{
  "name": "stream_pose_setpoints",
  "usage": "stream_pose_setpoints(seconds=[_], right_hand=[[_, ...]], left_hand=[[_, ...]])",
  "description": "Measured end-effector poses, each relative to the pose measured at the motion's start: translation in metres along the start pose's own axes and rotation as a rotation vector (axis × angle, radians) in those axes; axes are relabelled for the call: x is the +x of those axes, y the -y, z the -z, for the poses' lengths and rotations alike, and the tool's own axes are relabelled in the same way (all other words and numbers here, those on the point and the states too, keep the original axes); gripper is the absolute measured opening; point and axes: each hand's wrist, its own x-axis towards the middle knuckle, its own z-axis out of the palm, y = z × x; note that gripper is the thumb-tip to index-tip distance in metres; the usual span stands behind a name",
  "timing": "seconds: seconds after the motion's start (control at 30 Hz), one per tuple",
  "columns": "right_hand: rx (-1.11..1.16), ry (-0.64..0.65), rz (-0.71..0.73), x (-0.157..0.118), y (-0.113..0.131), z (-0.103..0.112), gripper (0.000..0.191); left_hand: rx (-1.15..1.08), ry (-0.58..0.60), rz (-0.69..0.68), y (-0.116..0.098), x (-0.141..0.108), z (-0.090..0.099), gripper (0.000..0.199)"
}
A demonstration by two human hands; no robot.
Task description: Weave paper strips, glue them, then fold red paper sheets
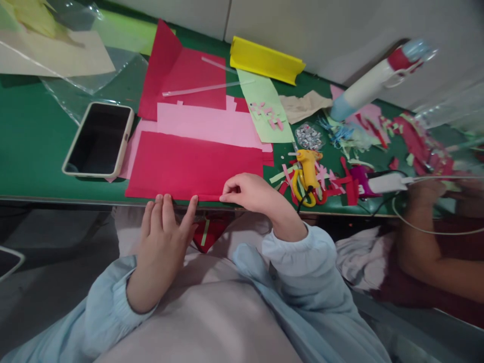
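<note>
Green tabletop [26, 136], right fingers [237, 181] at red sheet [196, 161] edge

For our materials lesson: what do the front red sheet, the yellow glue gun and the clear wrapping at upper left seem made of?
Red sheet: probably matt paper or card; flat, straight-edged, without shine.
Glue gun: likely hard plastic, smooth and evenly coloured.
Clear wrapping: probably glossy plastic film; see-through, with bright reflections.

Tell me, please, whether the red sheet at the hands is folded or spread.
Mostly spread: the red sheet lies flat, but its near edge appears folded between left hand and right hand.
</note>
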Motion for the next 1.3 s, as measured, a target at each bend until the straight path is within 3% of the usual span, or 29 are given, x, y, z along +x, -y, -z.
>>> stream_pose_setpoints(seconds=[0.33, 0.6, 1.3], right_hand=[[-0.215, 0.01, -0.09, 0.006, 0.007, -0.003, 0.029], [-0.296, 0.044, -0.142, 0.009, 0.015, -0.002, 0.027], [-0.305, 0.079, -0.131, 0.01, 0.017, 0.001, 0.026]], left_hand=[[0.005, -0.005, -0.012, 0.002, -0.003, -0.005, 0.066], [-0.076, -0.01, 0.026, 0.004, -0.009, -0.014, 0.085], [0.066, 0.084, -0.024, 0.009, -0.001, 0.007, 0.063]])
